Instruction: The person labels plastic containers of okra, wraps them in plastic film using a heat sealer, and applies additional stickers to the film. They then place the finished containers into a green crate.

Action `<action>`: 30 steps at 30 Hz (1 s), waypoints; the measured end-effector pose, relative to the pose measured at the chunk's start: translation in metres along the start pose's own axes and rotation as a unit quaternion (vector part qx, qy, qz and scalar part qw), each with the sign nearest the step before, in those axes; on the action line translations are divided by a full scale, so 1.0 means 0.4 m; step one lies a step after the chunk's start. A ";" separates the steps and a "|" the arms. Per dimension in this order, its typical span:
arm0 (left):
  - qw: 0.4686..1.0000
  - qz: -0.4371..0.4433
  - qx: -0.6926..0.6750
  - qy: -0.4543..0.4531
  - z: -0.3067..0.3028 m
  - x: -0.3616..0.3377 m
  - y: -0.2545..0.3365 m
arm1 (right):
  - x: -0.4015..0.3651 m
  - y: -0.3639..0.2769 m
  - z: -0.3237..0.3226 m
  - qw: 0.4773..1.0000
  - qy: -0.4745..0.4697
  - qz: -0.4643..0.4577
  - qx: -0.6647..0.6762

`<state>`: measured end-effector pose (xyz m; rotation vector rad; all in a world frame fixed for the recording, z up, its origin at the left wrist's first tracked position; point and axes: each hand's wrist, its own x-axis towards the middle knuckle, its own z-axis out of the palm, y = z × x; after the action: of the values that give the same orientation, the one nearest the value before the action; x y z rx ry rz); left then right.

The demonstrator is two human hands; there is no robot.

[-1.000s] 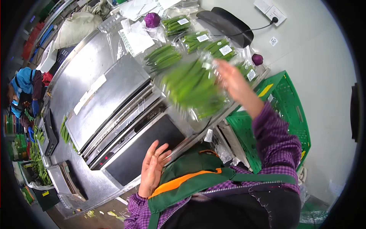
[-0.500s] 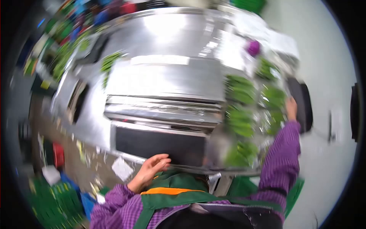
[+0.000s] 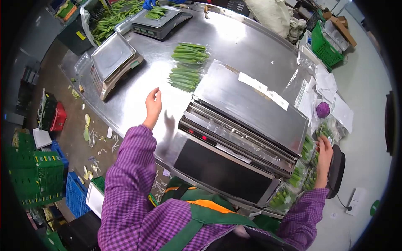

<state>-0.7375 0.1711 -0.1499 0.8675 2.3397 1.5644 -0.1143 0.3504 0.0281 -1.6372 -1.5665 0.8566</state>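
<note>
My left hand is raised over the bare steel table, fingers apart and holding nothing. Closest to it are two trays of long green okra pods, one nearer and one farther, lying left of the wrapping machine. On the machine's right, my right hand reaches to the far end of the wrapped okra packs. Its fingers are bent closed on the edge of a wrapped okra pack, with the fingertips partly hidden. Other wrapped packs lie below it, beside the machine.
A scale stands on the left; another scale at the back bears okra, with a blue-gloved hand of another person over it. Loose okra lies behind. A purple ball-shaped thing sits on papers. Crates stand on the floor.
My view has swung left, bringing the scales and the unwrapped okra trays into sight. My left hand has moved from the machine's front edge forward over the table; my right hand stays by the wrapped packs.
</note>
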 end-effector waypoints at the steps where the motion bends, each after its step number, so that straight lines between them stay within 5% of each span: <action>1: 1.000 -0.014 0.009 0.016 0.028 0.068 -0.029 | -0.010 -0.072 0.072 0.998 -0.050 -0.029 -0.010; 7: 0.999 -0.036 0.004 -0.007 0.170 0.367 -0.019 | -0.047 -0.471 0.548 0.957 -0.278 -0.079 0.024; 12: 0.997 -0.034 0.039 -0.052 0.223 0.486 -0.048 | 0.054 -0.586 0.963 0.912 -0.381 -0.147 0.021; 16: 0.996 0.009 0.031 -0.079 0.250 0.541 -0.088 | 0.222 -0.549 1.243 0.887 -0.267 -0.278 -0.255; 18: 0.990 -0.025 -0.039 -0.134 0.260 0.561 -0.108 | 0.295 -0.505 1.340 0.884 -0.245 -0.254 -0.308; 20: 0.983 -0.063 -0.065 -0.159 0.259 0.579 -0.113 | 0.354 -0.491 1.398 0.877 -0.224 -0.227 -0.361; 22: 0.960 -0.115 -0.136 -0.216 0.236 0.574 -0.084 | 0.390 -0.481 1.428 0.892 -0.390 0.118 -0.194; 26: 0.955 -0.099 -0.172 -0.221 0.177 0.557 -0.006 | 0.400 -0.471 1.385 0.890 -0.417 0.130 -0.132; 30: 0.947 -0.040 -0.212 -0.240 0.105 0.499 0.160 | 0.378 -0.560 1.184 0.916 -0.400 -0.021 -0.034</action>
<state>-0.8564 0.3344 -0.0797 0.9047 1.6055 1.5260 -0.6267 0.5270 -0.0339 -1.3461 -2.1694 1.5943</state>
